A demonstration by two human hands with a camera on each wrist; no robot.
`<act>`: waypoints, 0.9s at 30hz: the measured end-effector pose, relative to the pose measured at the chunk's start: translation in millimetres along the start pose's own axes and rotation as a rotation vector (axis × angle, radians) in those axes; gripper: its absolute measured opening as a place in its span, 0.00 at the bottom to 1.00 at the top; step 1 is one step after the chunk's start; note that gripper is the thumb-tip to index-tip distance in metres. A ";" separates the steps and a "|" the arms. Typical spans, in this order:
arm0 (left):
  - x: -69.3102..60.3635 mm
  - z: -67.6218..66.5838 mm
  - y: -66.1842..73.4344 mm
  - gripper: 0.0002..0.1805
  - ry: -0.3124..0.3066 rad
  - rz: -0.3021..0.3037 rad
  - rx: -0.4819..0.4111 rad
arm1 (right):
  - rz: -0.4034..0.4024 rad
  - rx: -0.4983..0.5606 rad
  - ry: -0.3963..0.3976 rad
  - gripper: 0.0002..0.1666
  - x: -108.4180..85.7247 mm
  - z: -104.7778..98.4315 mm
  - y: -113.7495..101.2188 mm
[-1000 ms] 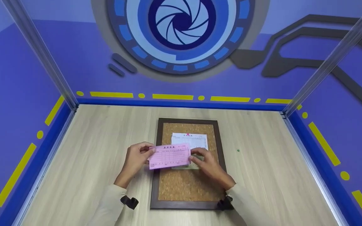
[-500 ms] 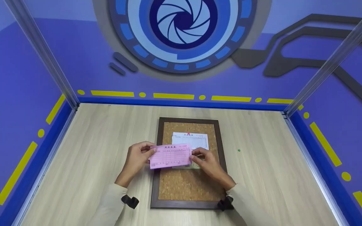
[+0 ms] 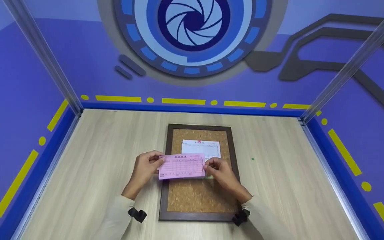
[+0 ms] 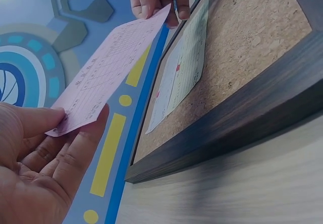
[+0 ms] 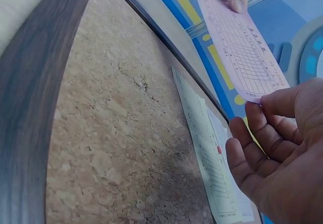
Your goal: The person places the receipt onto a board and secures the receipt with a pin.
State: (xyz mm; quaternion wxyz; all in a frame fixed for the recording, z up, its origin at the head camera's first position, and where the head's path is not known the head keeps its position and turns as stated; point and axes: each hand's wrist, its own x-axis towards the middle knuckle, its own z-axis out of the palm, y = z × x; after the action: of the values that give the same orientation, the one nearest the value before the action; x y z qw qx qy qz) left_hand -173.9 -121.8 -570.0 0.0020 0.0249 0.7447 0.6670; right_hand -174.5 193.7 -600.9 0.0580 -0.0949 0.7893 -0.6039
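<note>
A pink printed form slip [image 3: 182,166] is held up above the cork board [image 3: 200,200], stretched between both hands. My left hand [image 3: 145,166] pinches its left end between thumb and fingers. At the opposite end, the thumb and index finger of my right hand [image 3: 221,171] pinch the edge; its other fingers are loosely curled in the right wrist view. Beneath the slip, a white form [image 3: 201,148] lies on the cork with a pink-red pin [image 3: 199,141] at its top. A pale green form [image 5: 204,148] overlaps the white one, bearing a red pin [image 5: 219,150].
The board's dark brown frame [image 3: 197,216] lies on a light wood table [image 3: 112,140]. A tiny green object [image 3: 253,159] sits on the table to the right. Blue printed walls [image 3: 192,90] with metal corner posts enclose the table on the back and sides.
My right hand has shifted slightly right, and the pink slip's right end now reaches a little farther, covering more of the green form. My left hand has stayed nearly still.
</note>
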 end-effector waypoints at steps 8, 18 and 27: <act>-0.2 3.6 -4.3 0.04 -0.017 0.008 -0.013 | 0.008 -0.025 0.020 0.03 -8.6 -12.3 0.4; 0.9 16.9 -5.3 0.02 -0.012 0.016 0.004 | 0.011 -0.019 0.023 0.06 -16.6 -30.8 -3.9; 1.7 23.2 -7.1 0.03 0.006 0.011 0.034 | 0.027 -0.024 0.051 0.04 -22.1 -38.0 -4.0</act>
State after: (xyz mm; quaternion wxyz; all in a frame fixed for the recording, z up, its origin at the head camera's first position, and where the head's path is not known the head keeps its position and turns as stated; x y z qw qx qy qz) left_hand -175.0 -99.4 -579.5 -0.0044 0.0271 0.7558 0.6543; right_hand -160.5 233.3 -587.6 0.0447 -0.0695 0.7987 -0.5960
